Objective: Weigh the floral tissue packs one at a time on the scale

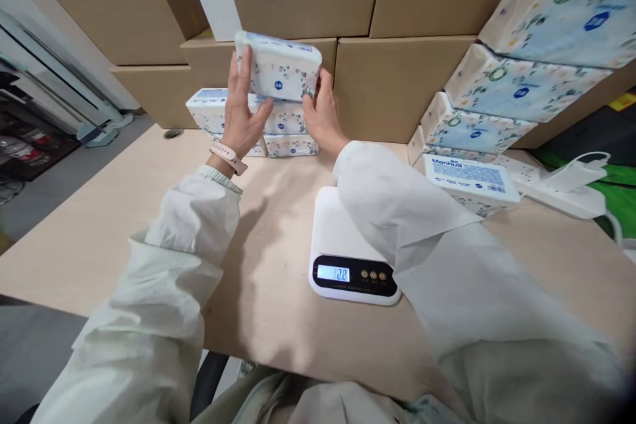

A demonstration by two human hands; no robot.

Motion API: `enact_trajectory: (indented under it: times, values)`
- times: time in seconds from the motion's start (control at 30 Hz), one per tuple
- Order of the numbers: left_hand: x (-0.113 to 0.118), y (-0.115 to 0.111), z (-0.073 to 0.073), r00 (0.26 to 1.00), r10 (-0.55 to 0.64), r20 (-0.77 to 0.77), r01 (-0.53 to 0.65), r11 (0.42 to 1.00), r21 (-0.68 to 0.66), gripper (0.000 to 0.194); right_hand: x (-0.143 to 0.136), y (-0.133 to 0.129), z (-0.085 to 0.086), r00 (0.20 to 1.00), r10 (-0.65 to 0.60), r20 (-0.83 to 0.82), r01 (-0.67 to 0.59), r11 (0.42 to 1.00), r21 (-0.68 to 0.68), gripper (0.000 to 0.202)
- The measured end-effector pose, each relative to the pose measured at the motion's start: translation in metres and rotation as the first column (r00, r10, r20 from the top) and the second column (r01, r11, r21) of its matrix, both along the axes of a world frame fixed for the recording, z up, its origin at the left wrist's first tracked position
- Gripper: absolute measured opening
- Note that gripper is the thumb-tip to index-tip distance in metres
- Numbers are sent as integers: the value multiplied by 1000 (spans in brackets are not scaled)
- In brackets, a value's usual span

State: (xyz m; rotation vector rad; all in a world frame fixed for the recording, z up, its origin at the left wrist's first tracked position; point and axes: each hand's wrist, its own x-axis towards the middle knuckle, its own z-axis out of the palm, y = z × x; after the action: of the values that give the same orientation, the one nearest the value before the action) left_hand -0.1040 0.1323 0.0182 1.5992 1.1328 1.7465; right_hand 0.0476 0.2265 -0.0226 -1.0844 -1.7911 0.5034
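Observation:
Between my two hands is a white tissue pack (284, 73) with a leaf print, held over a low stack of similar packs (209, 110) at the back of the table. My left hand (242, 106) grips its left end, and my right hand (324, 112) grips its right end. The held pack's underside is close to the upper packs; whether it touches them I cannot tell. A white scale (332, 228) with a lit display lies in front, partly covered by my right sleeve.
Large cardboard boxes (397, 89) line the back of the wooden table (124, 212). At the right stand a tall stack of tissue packs (527, 89), a single pack (470, 179) and a white power strip (571, 199). A round cable hole (173, 134) is at back left.

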Motion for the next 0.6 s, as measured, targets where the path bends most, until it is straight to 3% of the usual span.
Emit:
enact_trajectory:
  times: [0.1, 0.17, 0.27, 0.33, 0.4, 0.47, 0.53, 0.6]
  values:
    - [-14, 16, -29, 992, 35, -121, -36, 999, -9, 84, 0, -1, 1, 997, 20, 79, -19, 1000, -16, 43]
    - [-15, 18, -37, 977, 89, -192, -101, 994, -52, 88, 7, -6, 3, 992, 53, 114, -53, 999, -9, 46]
    - [-4, 6, -30, 924, 188, -334, -218, 974, -55, 87, 45, -30, 7, 978, 141, 155, -150, 988, 45, 54]
    - [13, -9, -18, 925, 210, -316, -229, 973, -23, 80, 90, -60, 7, 967, 192, 168, -219, 963, 159, 51]
    - [38, -27, -6, 984, 83, -157, -97, 991, -88, 63, 147, -93, 3, 977, 132, 166, -177, 937, 301, 42]
    - [69, -44, 4, 979, -182, 96, 201, 946, -254, 36, 207, -122, -9, 989, -18, 148, -44, 914, 404, 31]
    - [102, -55, 9, 863, -389, 322, 495, 778, -386, 22, 262, -142, -28, 974, -218, 58, 153, 827, 541, 29]
    - [135, -56, 6, 760, -472, 446, 646, 622, -441, 22, 303, -154, -50, 906, -410, -102, 397, 745, 535, 35]
